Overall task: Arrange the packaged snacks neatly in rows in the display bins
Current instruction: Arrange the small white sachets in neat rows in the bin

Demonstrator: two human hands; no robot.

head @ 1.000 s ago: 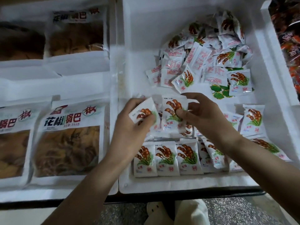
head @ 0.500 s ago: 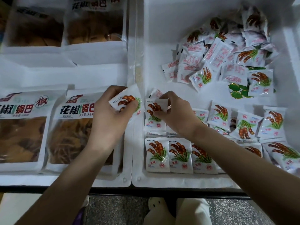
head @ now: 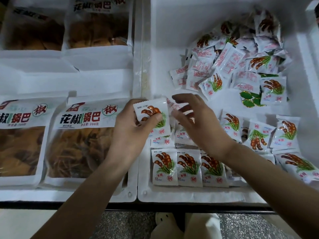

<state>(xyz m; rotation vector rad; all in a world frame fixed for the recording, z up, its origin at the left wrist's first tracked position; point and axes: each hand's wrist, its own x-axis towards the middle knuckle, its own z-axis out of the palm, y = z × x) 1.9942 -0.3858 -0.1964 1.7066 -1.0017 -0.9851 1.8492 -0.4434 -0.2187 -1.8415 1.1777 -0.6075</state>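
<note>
- Left hand (head: 131,128), centre of frame, pinches one tamarind snack packet (head: 151,116) over the white foam bin's (head: 172,194) left wall.
- Right hand (head: 195,121) is just beside it, fingers curved and blurred; I cannot tell whether it holds anything.
- A row of three packets (head: 189,167) lies along the bin's front edge, more beneath the hands.
- A loose pile (head: 241,57) fills the upper right corner; the bin floor left of it is bare.
- Large crispy-rice bags (head: 82,135) fill the left bin (head: 69,192).

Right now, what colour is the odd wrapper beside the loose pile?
Green; the odd wrapper shows best in the head view.
</note>
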